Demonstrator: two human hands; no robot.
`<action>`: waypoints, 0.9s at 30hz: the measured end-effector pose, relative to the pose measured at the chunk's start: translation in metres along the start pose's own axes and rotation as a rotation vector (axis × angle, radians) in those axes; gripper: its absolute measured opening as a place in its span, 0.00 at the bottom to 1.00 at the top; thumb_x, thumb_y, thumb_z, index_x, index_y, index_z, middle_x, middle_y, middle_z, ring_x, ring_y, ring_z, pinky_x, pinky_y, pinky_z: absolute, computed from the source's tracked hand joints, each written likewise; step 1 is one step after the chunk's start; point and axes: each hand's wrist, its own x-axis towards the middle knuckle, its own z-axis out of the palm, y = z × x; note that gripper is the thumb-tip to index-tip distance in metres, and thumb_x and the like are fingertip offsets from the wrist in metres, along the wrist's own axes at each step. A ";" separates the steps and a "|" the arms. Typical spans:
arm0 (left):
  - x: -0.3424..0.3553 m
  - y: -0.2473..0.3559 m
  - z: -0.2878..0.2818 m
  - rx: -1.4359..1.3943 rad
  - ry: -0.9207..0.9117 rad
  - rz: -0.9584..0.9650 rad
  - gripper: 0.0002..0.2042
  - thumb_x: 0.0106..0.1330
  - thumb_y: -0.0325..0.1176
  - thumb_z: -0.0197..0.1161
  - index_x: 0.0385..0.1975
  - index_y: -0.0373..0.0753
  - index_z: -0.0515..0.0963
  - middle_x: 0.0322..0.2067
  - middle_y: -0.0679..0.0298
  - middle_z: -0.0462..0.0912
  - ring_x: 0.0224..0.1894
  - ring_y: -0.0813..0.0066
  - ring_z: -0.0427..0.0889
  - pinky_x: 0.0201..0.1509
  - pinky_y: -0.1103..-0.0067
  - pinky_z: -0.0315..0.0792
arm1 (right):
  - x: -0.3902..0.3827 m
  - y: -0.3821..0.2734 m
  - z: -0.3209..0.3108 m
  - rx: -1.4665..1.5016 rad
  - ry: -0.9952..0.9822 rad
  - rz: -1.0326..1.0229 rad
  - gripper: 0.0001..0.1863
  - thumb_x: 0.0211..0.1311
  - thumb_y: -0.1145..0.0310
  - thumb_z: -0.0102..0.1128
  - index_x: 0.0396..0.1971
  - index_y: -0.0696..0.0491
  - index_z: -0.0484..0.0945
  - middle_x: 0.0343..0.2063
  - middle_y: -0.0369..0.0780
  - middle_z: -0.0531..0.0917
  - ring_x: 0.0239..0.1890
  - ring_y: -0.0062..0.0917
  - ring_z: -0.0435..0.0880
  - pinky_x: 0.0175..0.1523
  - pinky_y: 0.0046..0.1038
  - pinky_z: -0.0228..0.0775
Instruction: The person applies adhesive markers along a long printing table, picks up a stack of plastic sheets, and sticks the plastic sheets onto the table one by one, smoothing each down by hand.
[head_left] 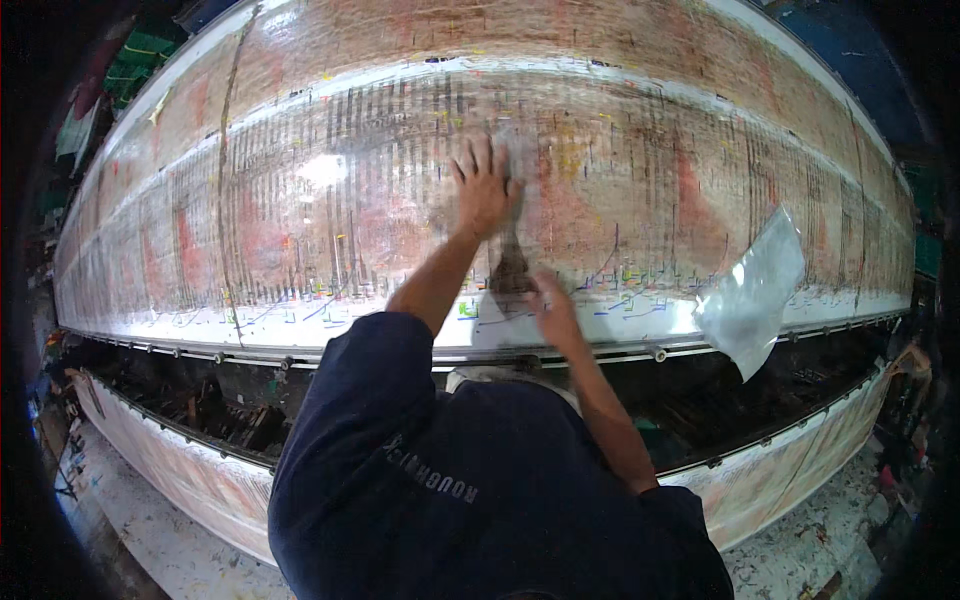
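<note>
My left hand point(485, 195) lies palm down, fingers spread, on the worn, stained top of a long table point(620, 200). A pale, see-through patch shows beside its fingertips; I cannot tell whether it is a film or a mark on the surface. Nearer to my body, my right hand point(553, 305) is over the white front strip of the table, its fingers stretched out and slightly blurred. Nothing shows in its grasp. Right of that hand, a clear plastic sheet point(755, 295) rests across the table's front edge, its lower corner hanging over.
A metal rail with round fittings point(658, 355) runs along the front edge. Behind me stands a second long table point(800, 480), with a dark gap between the two. Green material point(138, 65) is at the far left. Short coloured marks dot the white strip.
</note>
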 end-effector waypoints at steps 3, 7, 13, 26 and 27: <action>-0.072 0.073 0.026 -0.095 -0.072 0.172 0.37 0.69 0.54 0.49 0.74 0.39 0.53 0.75 0.47 0.47 0.76 0.41 0.42 0.75 0.43 0.35 | -0.028 0.038 -0.100 -0.116 0.409 0.018 0.17 0.64 0.74 0.62 0.52 0.58 0.78 0.50 0.48 0.82 0.56 0.40 0.79 0.66 0.36 0.66; -0.147 0.203 0.037 -0.723 -0.163 0.362 0.37 0.66 0.46 0.58 0.71 0.34 0.58 0.72 0.43 0.53 0.75 0.43 0.51 0.77 0.58 0.47 | -0.110 0.135 -0.260 -0.511 0.821 0.299 0.21 0.61 0.76 0.63 0.55 0.59 0.74 0.52 0.49 0.79 0.56 0.41 0.77 0.65 0.40 0.67; -0.119 0.373 0.044 -0.820 -0.429 0.270 0.32 0.61 0.37 0.64 0.63 0.30 0.61 0.59 0.43 0.69 0.62 0.43 0.69 0.64 0.57 0.67 | -0.186 0.238 -0.417 -0.590 1.170 1.145 0.59 0.43 0.44 0.80 0.63 0.72 0.60 0.58 0.61 0.73 0.58 0.46 0.77 0.64 0.43 0.70; -0.066 0.558 0.044 -0.338 -0.563 -0.480 0.42 0.55 0.47 0.71 0.66 0.30 0.62 0.70 0.43 0.52 0.68 0.38 0.58 0.64 0.46 0.63 | -0.160 0.308 -0.498 0.874 0.517 0.566 0.18 0.63 0.68 0.61 0.49 0.63 0.78 0.46 0.42 0.82 0.49 0.33 0.81 0.57 0.33 0.72; -0.061 0.561 0.046 -0.304 -0.592 -0.501 0.40 0.52 0.46 0.73 0.63 0.30 0.67 0.68 0.43 0.59 0.66 0.43 0.63 0.63 0.50 0.66 | -0.149 0.287 -0.515 1.111 0.586 0.625 0.17 0.62 0.69 0.61 0.48 0.63 0.78 0.45 0.43 0.82 0.48 0.33 0.81 0.56 0.33 0.73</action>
